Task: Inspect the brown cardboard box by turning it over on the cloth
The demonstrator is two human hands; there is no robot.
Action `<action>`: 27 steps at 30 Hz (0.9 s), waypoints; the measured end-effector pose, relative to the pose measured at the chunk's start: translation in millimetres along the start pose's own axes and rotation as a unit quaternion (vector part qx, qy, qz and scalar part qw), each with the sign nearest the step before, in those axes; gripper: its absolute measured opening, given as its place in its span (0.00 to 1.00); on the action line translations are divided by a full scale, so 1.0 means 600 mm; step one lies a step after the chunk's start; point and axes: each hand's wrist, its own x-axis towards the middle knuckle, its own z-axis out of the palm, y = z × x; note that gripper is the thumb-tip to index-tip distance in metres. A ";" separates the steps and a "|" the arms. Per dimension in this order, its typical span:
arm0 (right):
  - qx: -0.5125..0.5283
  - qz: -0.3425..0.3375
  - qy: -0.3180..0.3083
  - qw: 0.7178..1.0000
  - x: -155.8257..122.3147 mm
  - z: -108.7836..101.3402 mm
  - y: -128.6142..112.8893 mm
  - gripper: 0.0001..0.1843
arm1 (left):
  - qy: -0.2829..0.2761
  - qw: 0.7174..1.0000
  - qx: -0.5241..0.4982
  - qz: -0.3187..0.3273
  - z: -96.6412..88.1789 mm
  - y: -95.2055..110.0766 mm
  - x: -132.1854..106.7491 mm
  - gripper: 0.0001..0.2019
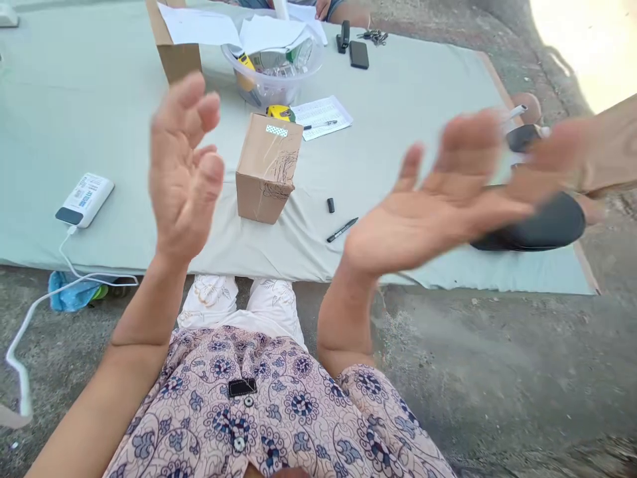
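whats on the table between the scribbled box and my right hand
In the head view, a small black cap and a black marker lie between the scribbled cardboard box and the right hand.

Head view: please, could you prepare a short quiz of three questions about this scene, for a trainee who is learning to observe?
1. Multiple choice: which thing appears between the left hand and the right hand?
A. white power bank
B. cardboard box
C. white cable

2. True or false: the small black cap lies apart from the black marker.

3. Open question: what does each hand have in its grip?

Key:
1. B
2. True
3. Nothing; both hands are open and empty.
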 end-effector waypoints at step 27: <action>-0.160 0.153 -0.052 0.974 -0.210 0.118 0.234 0.34 | -0.109 0.983 -0.034 -0.146 0.200 -0.301 -0.170 0.44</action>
